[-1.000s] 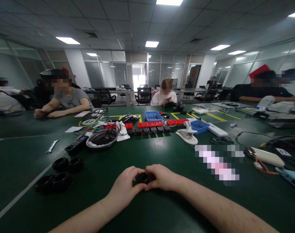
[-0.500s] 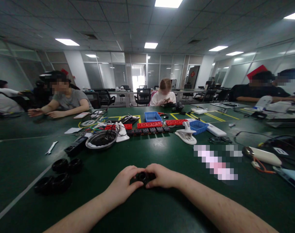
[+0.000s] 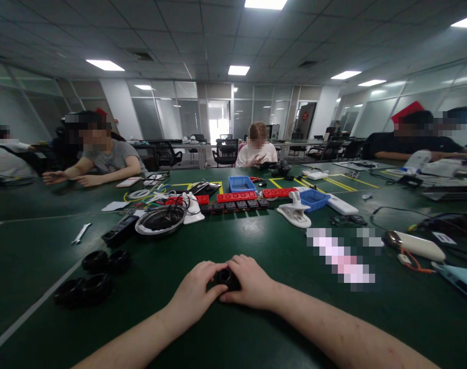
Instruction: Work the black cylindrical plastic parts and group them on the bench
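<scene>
Between my two hands, low over the green table [image 3: 171, 261], is a small black round part with a hole [image 3: 226, 277] facing me. My left hand [image 3: 197, 287] grips its left side, thumb below and fingers above. Around its right side and top, my right hand [image 3: 252, 282] is closed, with the thumb along the lower edge. Fingers hide much of the part, so its full shape and exact kind cannot be made out. To the left, several black ring-shaped parts [image 3: 97, 287] stand in a group on the table.
A wrench [image 3: 81, 233], a black box-like device [image 3: 120, 230] and a metal bowl [image 3: 160, 233] lie at the left. Red power strips [image 3: 237, 197], blue trays [image 3: 313, 209] and a white clip stand [image 3: 295, 215] line the middle. A power bank [image 3: 421, 247] lies right. People sit around.
My right hand has shifted left and farther over the black part, covering more of its right side. My left hand stays nearly where it was.
</scene>
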{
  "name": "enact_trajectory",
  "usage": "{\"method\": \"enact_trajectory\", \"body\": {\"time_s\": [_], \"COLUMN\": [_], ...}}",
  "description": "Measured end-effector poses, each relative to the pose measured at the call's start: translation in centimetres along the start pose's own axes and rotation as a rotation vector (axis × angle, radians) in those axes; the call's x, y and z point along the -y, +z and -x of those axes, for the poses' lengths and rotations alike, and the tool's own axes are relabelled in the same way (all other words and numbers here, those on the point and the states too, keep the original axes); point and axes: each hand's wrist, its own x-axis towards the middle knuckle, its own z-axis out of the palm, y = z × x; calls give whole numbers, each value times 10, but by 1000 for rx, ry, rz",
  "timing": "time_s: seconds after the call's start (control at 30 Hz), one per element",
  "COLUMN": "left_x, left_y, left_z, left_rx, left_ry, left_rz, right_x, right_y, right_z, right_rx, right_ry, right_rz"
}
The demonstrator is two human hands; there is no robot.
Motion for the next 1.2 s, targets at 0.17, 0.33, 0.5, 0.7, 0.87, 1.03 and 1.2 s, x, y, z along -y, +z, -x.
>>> {"method": "enact_trajectory", "body": {"time_s": [0.17,0.33,0.5,0.7,0.87,1.03,1.2], "left_x": [1,-4,-4,-2,-5,-4,-3], "left_y": [-2,1,5,1,-4,-1,3], "left_z": [1,1,1,3,3,3,1], "left_rx": [58,26,-34,-15,44,28,-20], "left_ry": [19,12,-59,14,47,25,-53], "left_rz": [11,-15,-38,-21,3,1,-26], "right_x": [-20,-16,4,1,-18,-17,2], "right_y": [-9,-4,4,-1,-10,-5,4], "right_z": [-6,-8,-3,0,-5,-5,-2], "right_rx": [200,186,41,70,223,210,43], "right_ry": [-119,23,109,5,-93,-26,86], "right_rz": [-265,-240,83,2,-243,-249,41]}}
